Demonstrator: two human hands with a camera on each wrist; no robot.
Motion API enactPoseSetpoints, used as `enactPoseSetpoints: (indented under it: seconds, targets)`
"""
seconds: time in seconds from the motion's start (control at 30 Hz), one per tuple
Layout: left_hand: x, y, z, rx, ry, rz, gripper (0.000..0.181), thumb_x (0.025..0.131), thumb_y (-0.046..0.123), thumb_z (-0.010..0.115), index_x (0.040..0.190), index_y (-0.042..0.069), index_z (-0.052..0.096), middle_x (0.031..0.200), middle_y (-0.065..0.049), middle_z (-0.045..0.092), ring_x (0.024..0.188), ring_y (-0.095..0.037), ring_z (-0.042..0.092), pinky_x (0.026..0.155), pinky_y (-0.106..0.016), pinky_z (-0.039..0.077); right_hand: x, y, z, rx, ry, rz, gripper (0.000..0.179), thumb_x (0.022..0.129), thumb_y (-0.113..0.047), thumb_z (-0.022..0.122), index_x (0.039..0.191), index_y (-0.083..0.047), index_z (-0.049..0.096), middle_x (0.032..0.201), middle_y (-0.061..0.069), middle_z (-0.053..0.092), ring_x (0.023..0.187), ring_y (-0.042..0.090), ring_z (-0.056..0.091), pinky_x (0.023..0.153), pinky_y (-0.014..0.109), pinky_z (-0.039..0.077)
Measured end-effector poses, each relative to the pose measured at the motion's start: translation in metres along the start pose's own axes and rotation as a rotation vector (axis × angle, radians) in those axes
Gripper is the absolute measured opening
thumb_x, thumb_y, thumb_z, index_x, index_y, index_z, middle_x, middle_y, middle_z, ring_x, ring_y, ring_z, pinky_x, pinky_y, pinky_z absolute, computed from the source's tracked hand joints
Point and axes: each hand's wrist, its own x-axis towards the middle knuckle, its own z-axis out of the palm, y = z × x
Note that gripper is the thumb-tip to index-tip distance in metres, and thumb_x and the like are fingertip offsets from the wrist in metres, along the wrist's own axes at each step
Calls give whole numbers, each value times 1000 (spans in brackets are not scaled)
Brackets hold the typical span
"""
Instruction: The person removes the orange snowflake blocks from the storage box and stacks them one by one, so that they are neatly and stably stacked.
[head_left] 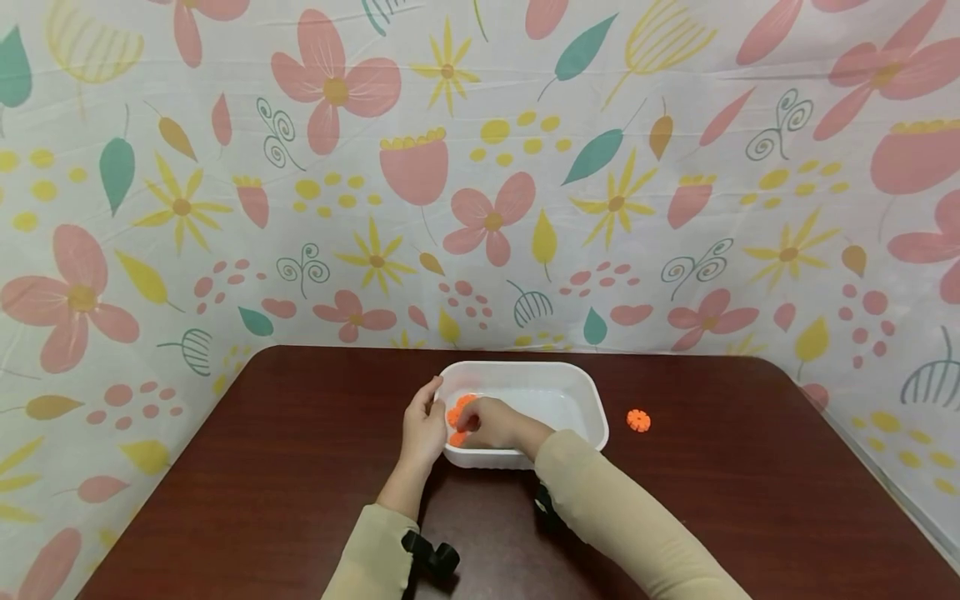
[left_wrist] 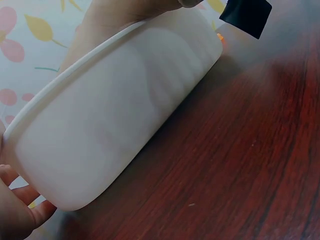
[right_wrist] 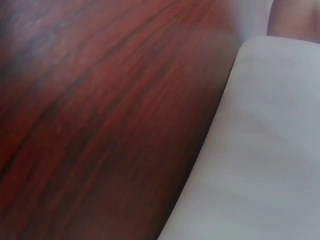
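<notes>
Below centre, my right hand (head_left: 491, 423), grip unclear, could drag the tub (head_left: 525, 367) if my left hand (head_left: 425, 425), clamped on it, slips.

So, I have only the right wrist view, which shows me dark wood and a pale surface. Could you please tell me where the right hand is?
Observer: In the head view, the right hand is inside the white container, towards its left end.
Operator: Thank you. And where is the other one of the hands?
Observer: The left hand holds the container at the outside of that same left end.
Operator: I understand. Is something lying outside the container?
Observer: Yes, one orange piece lies on the table, to the right of the container and apart from it.
</notes>
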Motion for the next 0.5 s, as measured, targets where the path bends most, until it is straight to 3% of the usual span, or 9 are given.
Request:
enactPoseSetpoints:
  seconds: [0.07,0.17,0.23,0.33,0.5]
  targets:
    - [0,0,1,3,4,3,42,96,8,40,137,10,50,147,-8,42,96,-19,55,70,-22,43,0,1,0,-8,5,21,14,78,-14,75,91,-10,69,86,-2,63,80,10,54,75,26,47]
    - [1,-1,1,2,12,13,42,96,8,41,136,9,50,147,-10,42,126,-22,43,91,-31,40,1,2,0,-6,11,47,12,79,-14,74,89,-11,68,81,-2,62,75,10,53,71,25,46]
    - [1,-1,1,-5,15,10,42,96,8,41,136,9,51,147,-9,42,128,-23,42,93,-35,40,1,2,0,3,11,69,10,80,-15,73,89,-11,69,79,-3,62,73,10,53,69,24,45]
    - [1,-2,1,1,18,17,42,95,7,42,136,9,51,146,-9,43,123,-23,45,88,-30,42,1,2,0,19,12,75,11,80,-16,73,90,-11,69,80,-3,62,74,10,53,70,25,45]
    - [2,-3,1,-22,9,13,42,95,6,41,136,8,51,147,-10,43,117,-25,46,78,-22,40,1,2,1,-5,6,-4,17,79,-16,74,94,-9,69,85,0,62,78,12,52,73,27,46]
